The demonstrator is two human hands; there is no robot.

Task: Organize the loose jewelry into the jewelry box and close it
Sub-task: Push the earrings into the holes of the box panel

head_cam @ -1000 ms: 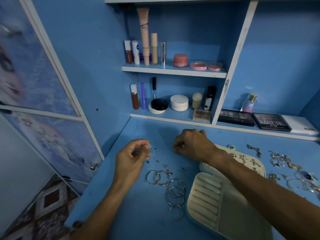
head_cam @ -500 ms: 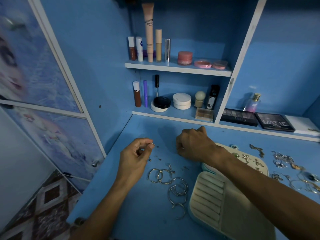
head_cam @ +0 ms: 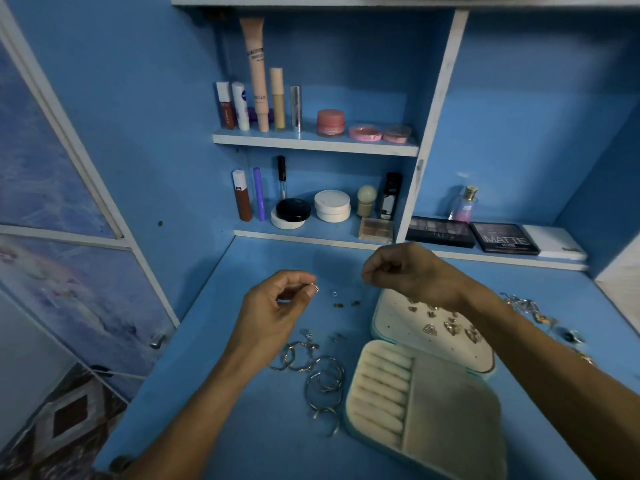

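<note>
An open cream jewelry box (head_cam: 446, 403) with a teal rim lies on the blue desk (head_cam: 214, 410). Its lid half (head_cam: 391, 323) holds several pinned earrings. My left hand (head_cam: 273, 313) pinches a small earring (head_cam: 314, 288) between thumb and forefinger, above the desk, left of the box. My right hand (head_cam: 405, 271) hovers curled above the lid's far corner; whether it holds anything is hidden. Several silver hoop earrings (head_cam: 322, 379) lie left of the box. Tiny studs (head_cam: 344, 302) sit between my hands. More loose jewelry (head_cam: 540, 317) lies right of the box.
Two shelves at the back carry cosmetics: tubes (head_cam: 258, 74), pink jars (head_cam: 330, 122), compacts (head_cam: 331, 205). Eyeshadow palettes (head_cam: 505, 239) and a perfume bottle (head_cam: 464, 204) stand at back right. A cupboard door (head_cam: 62, 202) borders the desk's left side.
My right hand has lifted off the desk and moved right, now above the lid's far corner. My left hand still pinches the small earring, barely moved.
</note>
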